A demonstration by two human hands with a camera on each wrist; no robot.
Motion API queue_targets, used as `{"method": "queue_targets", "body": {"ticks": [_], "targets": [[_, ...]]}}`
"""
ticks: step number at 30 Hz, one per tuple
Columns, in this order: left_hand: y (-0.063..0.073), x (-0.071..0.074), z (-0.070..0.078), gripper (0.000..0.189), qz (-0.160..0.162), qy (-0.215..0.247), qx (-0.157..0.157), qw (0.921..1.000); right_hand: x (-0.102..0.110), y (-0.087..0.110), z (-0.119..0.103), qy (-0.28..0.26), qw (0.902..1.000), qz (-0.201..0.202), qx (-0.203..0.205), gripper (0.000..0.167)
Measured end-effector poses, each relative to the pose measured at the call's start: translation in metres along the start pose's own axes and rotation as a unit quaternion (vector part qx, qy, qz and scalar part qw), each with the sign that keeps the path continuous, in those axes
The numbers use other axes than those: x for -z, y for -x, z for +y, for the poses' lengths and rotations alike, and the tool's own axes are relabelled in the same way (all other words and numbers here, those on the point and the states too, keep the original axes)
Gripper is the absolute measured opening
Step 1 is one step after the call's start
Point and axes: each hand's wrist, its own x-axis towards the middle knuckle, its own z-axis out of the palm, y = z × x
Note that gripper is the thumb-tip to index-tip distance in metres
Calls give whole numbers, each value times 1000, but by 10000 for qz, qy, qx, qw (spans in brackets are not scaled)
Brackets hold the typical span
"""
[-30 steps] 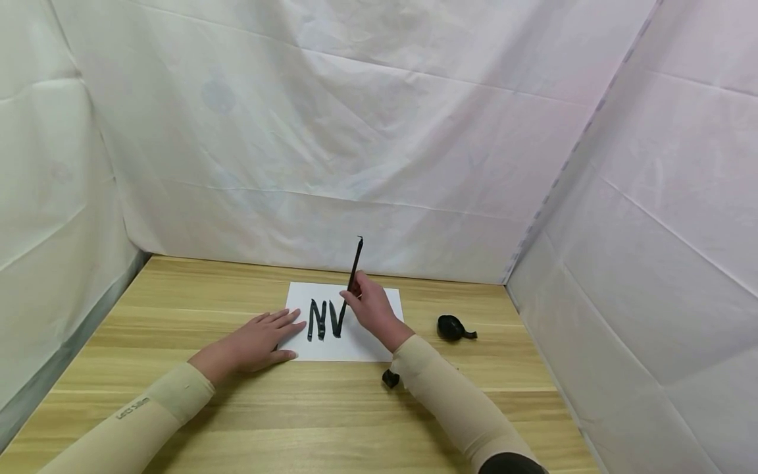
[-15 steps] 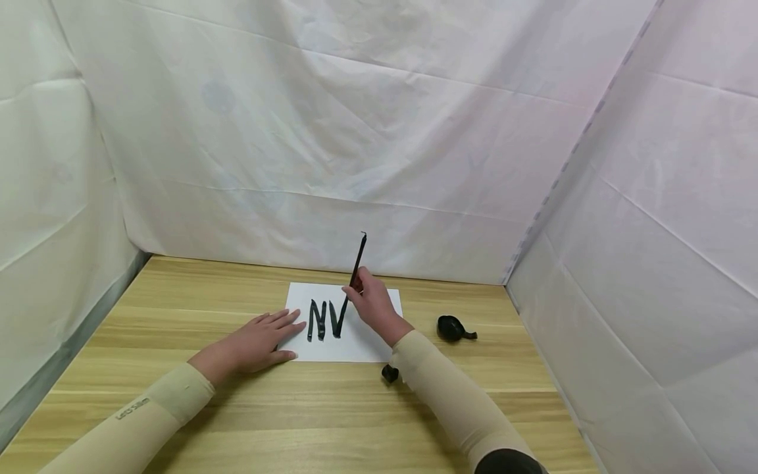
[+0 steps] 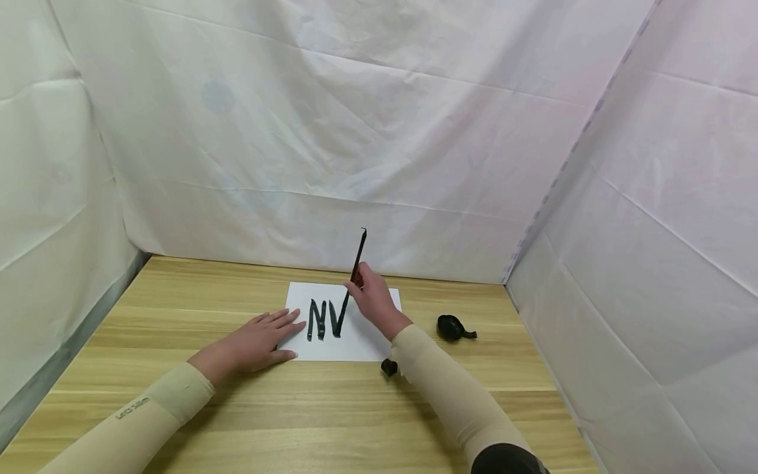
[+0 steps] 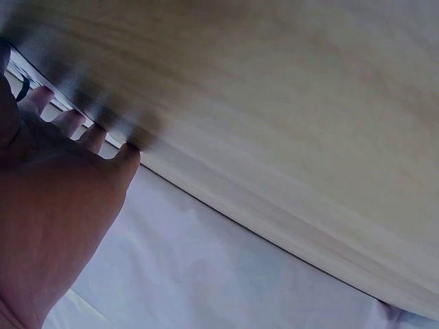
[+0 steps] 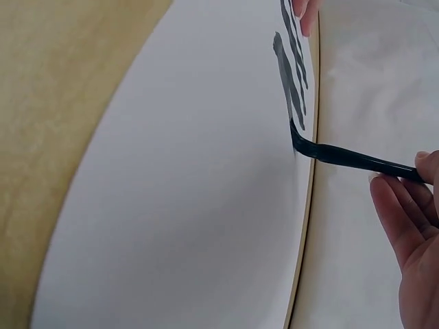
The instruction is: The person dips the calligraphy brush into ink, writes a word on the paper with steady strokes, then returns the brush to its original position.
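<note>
While the hands [image 3: 260, 343] flank its tip [image 5: 295, 138], the right [image 3: 375, 299] pinches the brush [image 5: 350, 158].

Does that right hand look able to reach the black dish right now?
Probably yes: the dish lies to the right of the right hand, and nothing stands between them. The fingers hold the brush, though, so picking the dish up would likely mean putting that down first.

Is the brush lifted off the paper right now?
No, in the right wrist view the brush bends at its tip against the paper.
</note>
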Motion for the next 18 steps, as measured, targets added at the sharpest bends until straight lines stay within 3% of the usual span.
{"method": "queue_targets", "body": {"ticks": [18], "targets": [[0,-1,-1,69,-32,-36,26,10000,1,-7,4,-131,9999,-8,63,14]]}}
